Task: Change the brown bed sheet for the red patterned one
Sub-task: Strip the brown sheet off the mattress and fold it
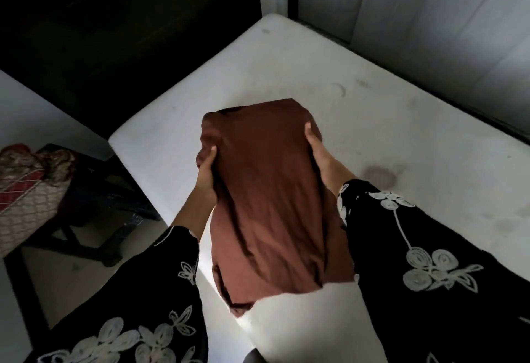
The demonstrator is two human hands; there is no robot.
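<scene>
A bundled brown bed sheet [266, 190] is held up in front of me over the bare white mattress [401, 121]. My left hand [205, 174] grips its left side, thumb on top. On the right side my right hand [317, 153] grips it the same way. The fingers of both hands are hidden under the cloth. The red patterned sheet [31, 179] lies crumpled on a dark stool at the left edge.
The dark stool [94, 207] stands on the pale floor left of the bed. A dark wall or cabinet [114, 32] fills the upper left. Pale panels [444, 18] run behind the mattress at the right. My black sleeves with white flowers cover the bottom.
</scene>
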